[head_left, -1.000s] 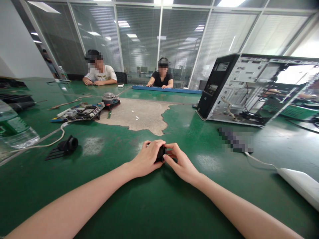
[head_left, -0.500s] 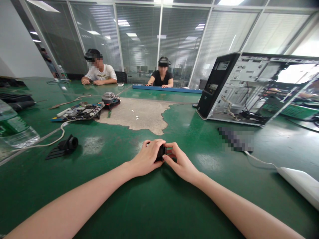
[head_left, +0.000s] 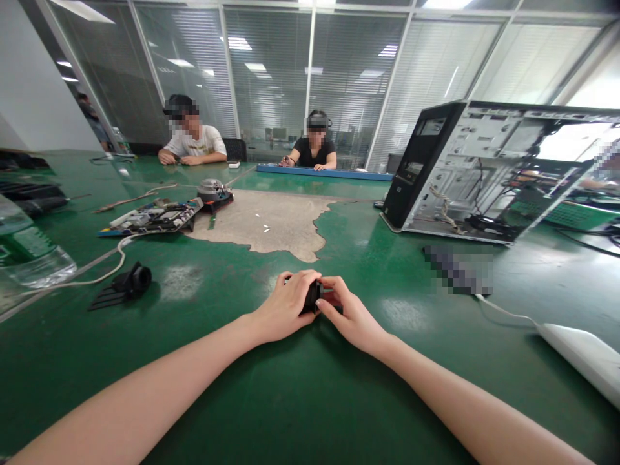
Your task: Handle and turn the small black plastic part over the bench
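Between my two hands is a small black part (head_left: 312,298), mostly covered by fingers, so its kind does not show. My left hand (head_left: 283,307) wraps round it from the left, fingers over the top and thumb below. From the right, my right hand (head_left: 351,313) pinches its edge with thumb and fingertips. The part is close above or on the green tabletop (head_left: 310,400); which of the two I cannot tell. To the left lies a black plastic piece (head_left: 126,286) with a round opening and slatted fins, apart from both hands.
An open computer case (head_left: 411,174) stands at right, near a pixelated device (head_left: 455,270) cabled to a white power bank (head_left: 581,361). A circuit board (head_left: 155,216), a fan cooler (head_left: 213,192) and a water bottle (head_left: 33,252) are at left. Two people sit across the table.
My hands and the black part stay almost where they were; the right fingers shift only slightly. Across the table, the middle person's hand has lifted a little.
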Demonstrator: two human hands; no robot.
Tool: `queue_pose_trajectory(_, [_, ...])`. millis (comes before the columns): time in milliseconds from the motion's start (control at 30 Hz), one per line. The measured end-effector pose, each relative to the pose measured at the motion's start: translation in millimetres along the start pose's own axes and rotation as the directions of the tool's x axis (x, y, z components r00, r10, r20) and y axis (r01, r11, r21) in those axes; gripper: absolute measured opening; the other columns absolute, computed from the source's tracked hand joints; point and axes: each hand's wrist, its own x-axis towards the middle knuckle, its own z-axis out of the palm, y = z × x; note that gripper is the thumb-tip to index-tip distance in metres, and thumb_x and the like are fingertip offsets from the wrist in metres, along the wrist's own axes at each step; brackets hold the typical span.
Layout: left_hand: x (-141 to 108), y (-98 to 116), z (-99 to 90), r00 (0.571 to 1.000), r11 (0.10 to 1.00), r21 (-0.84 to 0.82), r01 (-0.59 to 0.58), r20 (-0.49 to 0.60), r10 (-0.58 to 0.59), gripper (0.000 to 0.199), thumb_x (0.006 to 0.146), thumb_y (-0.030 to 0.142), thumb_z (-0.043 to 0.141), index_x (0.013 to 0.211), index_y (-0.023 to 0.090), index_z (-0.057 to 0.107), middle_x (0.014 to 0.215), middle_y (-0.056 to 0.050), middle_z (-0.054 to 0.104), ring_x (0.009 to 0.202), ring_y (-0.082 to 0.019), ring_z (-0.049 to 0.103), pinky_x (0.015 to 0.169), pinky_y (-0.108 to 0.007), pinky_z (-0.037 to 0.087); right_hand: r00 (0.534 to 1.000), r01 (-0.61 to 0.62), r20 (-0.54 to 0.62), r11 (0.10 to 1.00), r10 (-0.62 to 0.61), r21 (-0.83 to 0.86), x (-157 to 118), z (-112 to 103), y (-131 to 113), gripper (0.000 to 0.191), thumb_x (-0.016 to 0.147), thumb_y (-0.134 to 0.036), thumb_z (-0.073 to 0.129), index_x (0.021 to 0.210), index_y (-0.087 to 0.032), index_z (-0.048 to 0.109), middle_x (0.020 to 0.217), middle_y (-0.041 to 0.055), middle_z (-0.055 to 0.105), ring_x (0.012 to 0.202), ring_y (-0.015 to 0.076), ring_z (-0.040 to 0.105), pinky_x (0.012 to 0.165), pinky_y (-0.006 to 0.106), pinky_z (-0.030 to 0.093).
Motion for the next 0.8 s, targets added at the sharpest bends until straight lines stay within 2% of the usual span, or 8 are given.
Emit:
queue_pose_trajectory(200, [0.3,0.3,0.2,1.0,1.0,-0.009,-0.001,-0.008,0.001,0.056,0.074,0.021,0.053,0.121,0.019,0.022,0.121,-0.011,0.043,0.113,-0.023,0.039,0.091,-0.041,0.027,0.992,0.088,-0.089,0.994,-0.094,-0.069,0.6,0.5,-0.8,0.018,0.083,-0.023,0.045,0.1,-0.023,0.048,0.103,0.0056,0.05,0.097,0.0173,0.051,0.084,0.036,0.048])
queue_pose_trajectory(300, [0.7,0.6,0.0,1.0,1.0,-0.012,-0.004,-0.009,0.003,0.056,0.074,0.021,0.053,0.121,0.019,0.022,0.121,-0.012,0.043,0.113,-0.024,0.04,0.091,-0.042,0.027,0.994,0.049,-0.095,0.998,-0.052,-0.031,1.4,1.6,1.0,0.023,0.082,-0.022,0.045,0.105,-0.023,0.044,0.105,0.0056,0.05,0.096,0.017,0.052,0.084,0.037,0.048])
queue_pose_trajectory(400, [0.8,0.5,-0.4,1.0,1.0,-0.014,-0.002,-0.008,0.001,0.056,0.074,0.021,0.053,0.121,0.019,0.023,0.122,-0.012,0.043,0.114,-0.024,0.039,0.091,-0.042,0.027,0.998,-0.022,-0.05,0.999,0.024,0.044,2.0,2.1,2.5,0.03,0.082,-0.022,0.045,0.112,-0.023,0.038,0.104,0.0058,0.051,0.09,0.0156,0.056,0.08,0.036,0.05])
queue_pose_trajectory(467, [0.5,0.4,-0.6,1.0,1.0,-0.012,0.0,-0.007,-0.001,0.056,0.074,0.021,0.053,0.121,0.019,0.023,0.122,-0.012,0.043,0.114,-0.024,0.039,0.091,-0.042,0.027,0.999,-0.043,-0.019,0.996,0.045,0.079,2.1,1.8,2.5,0.029,0.083,-0.022,0.044,0.111,-0.023,0.038,0.102,0.0052,0.052,0.087,0.0146,0.057,0.079,0.035,0.051])
queue_pose_trajectory(667, [0.0,-0.1,-0.1,1.0,1.0,0.001,0.004,0.003,-0.004,0.058,0.071,0.019,0.054,0.121,0.018,0.023,0.122,-0.012,0.042,0.114,-0.024,0.038,0.091,-0.041,0.027,0.994,0.03,-0.108,0.999,-0.033,-0.033,0.4,1.5,1.0,0.025,0.078,-0.021,0.052,0.101,-0.022,0.044,0.099,0.0047,0.051,0.091,0.0166,0.053,0.083,0.036,0.048])
queue_pose_trajectory(800, [0.5,-0.2,0.5,1.0,1.0,-0.004,0.005,-0.007,-0.005,0.057,0.073,0.02,0.053,0.121,0.019,0.023,0.121,-0.011,0.043,0.113,-0.024,0.039,0.09,-0.042,0.027,0.995,-0.012,-0.096,1.0,0.014,0.015,0.8,1.4,2.2,0.023,0.078,-0.023,0.051,0.1,-0.022,0.043,0.097,0.004,0.052,0.088,0.0155,0.055,0.08,0.036,0.049])
